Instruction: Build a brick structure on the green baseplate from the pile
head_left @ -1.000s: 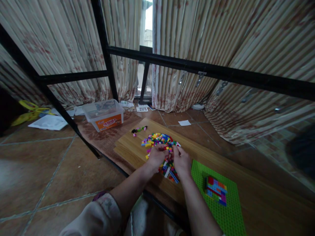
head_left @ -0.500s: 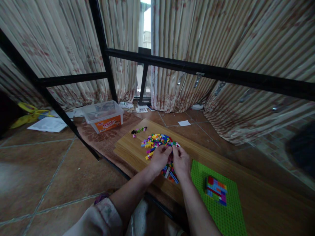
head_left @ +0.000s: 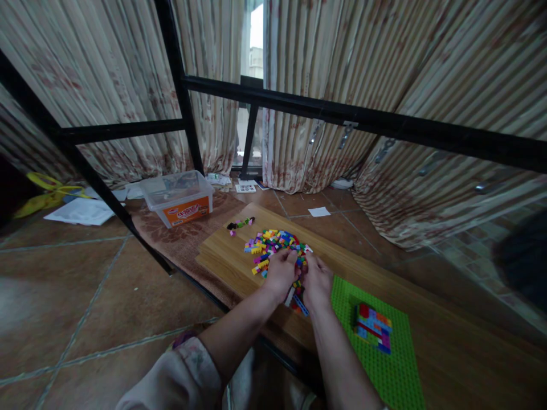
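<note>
A heap of small coloured bricks [head_left: 273, 244] lies on a wooden board [head_left: 226, 257]. Both my hands rest at the near edge of the heap, side by side. My left hand [head_left: 280, 273] has its fingers curled into the bricks. My right hand [head_left: 317, 280] is curled too, fingertips among the bricks; what either pinches is too small to make out. To the right a green baseplate [head_left: 384, 364] carries a low block of joined coloured bricks [head_left: 371, 327].
A clear plastic tub with an orange label [head_left: 179, 199] stands on a brown mat at the back left. A few dark and green bricks [head_left: 239, 224] lie apart near the board's far edge. Black metal frame bars [head_left: 299, 108] and striped curtains stand behind. Tiled floor lies left.
My two hands have drawn slightly apart and shifted a little toward me over the heap. The view has tilted slightly; nothing else has moved.
</note>
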`<state>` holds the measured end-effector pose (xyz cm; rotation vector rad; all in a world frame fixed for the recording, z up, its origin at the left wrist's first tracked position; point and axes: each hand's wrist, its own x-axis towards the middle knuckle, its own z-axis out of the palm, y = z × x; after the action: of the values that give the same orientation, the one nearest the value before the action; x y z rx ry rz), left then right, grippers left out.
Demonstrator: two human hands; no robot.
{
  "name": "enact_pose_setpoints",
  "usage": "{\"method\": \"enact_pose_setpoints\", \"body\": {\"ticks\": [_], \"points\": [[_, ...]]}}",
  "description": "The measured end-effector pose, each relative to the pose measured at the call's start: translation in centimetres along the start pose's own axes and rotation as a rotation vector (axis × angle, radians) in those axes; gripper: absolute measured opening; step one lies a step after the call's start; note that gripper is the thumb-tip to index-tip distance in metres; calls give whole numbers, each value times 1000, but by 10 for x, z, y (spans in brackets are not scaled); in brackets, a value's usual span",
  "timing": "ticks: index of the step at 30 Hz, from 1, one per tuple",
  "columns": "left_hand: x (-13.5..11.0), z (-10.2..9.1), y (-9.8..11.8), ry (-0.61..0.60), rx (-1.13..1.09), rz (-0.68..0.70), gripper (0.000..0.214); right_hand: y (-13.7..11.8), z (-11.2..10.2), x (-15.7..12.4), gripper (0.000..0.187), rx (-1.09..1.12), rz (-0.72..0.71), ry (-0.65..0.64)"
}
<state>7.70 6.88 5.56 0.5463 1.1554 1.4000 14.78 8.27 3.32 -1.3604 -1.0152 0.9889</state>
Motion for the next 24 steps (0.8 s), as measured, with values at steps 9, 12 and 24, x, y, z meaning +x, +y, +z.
{"method": "enact_pose_setpoints", "body": {"ticks": [9, 12, 24], "points": [[4, -11, -3, -16, -33, -43, 20, -7, -6, -1, 42, 136, 288, -160], [4, -11, -4, -20, -46, -46, 21, -5, -5, -2, 41, 102, 268, -196], [4, -14, -2, -18, -207, -196, 15, 15, -9, 13, 40, -105, 102, -135]]}}
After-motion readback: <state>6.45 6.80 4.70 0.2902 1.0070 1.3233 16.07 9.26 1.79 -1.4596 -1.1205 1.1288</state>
